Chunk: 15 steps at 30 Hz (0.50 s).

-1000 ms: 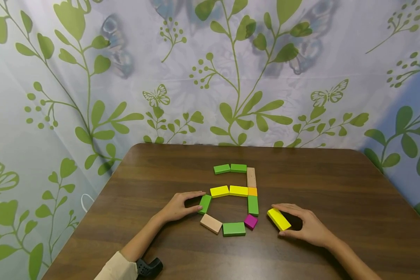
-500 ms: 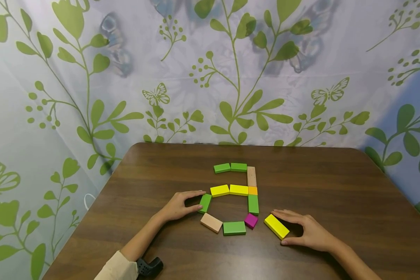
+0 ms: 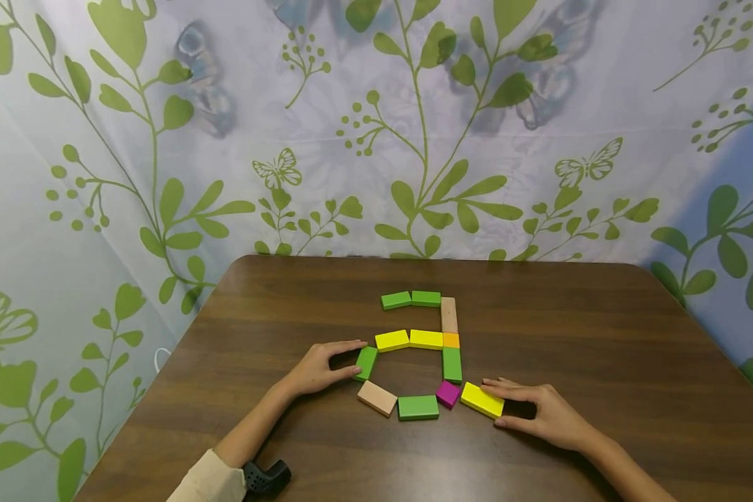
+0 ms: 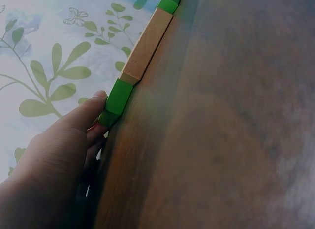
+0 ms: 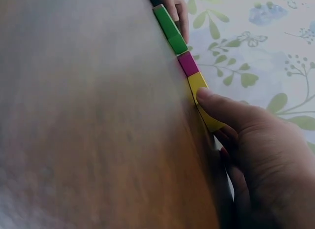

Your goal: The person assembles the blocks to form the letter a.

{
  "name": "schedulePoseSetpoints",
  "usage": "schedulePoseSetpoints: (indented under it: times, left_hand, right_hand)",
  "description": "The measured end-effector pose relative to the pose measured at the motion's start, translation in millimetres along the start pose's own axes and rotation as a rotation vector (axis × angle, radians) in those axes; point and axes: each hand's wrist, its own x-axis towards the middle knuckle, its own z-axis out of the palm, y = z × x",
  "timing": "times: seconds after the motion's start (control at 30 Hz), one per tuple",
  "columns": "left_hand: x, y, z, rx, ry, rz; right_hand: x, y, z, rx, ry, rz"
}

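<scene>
Thumb and fingers of my right hand (image 3: 549, 411) pinch a yellow block (image 3: 480, 399) that lies flat on the table. Its left end meets a small magenta block (image 3: 448, 394); the right wrist view shows the two touching. My left hand (image 3: 318, 369) holds a green block (image 3: 367, 363) between thumb and forefinger at the left side of the layout. Below that one a tan block (image 3: 377, 398) and another green block (image 3: 417, 408) continue the loop. Along the top of the loop run two yellow blocks (image 3: 426, 339), ending at a small orange block (image 3: 451, 340).
Beyond the loop, a tan block (image 3: 449, 315) and two green blocks (image 3: 426, 298) form a hook shape. A further green block (image 3: 452, 364) stands below the orange one. The brown wooden table (image 3: 276, 300) backs onto a leaf-printed curtain (image 3: 326, 174).
My right hand has slid the yellow block left along the table and turned it flatter, up to the magenta block. The left hand has stayed at its green block.
</scene>
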Motion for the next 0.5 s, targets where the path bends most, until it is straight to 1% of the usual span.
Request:
schedulePoseSetpoints:
  times: [0.17,0.3,0.5]
  left_hand:
    - [0.4,-0.9,0.0,0.009,0.0,0.006]
    - [0.3,0.0,-0.6,-0.004,-0.008,-0.011]
    - [0.3,0.8,-1.0,-0.015,-0.014,-0.023]
  right_hand:
    - [1.0,1.6,2.1,0.006,0.016,-0.002]
    - [2.0,0.4,1.8,-0.001,0.02,0.004]
    - [1.7,-0.1,2.2,-0.015,0.031,-0.008]
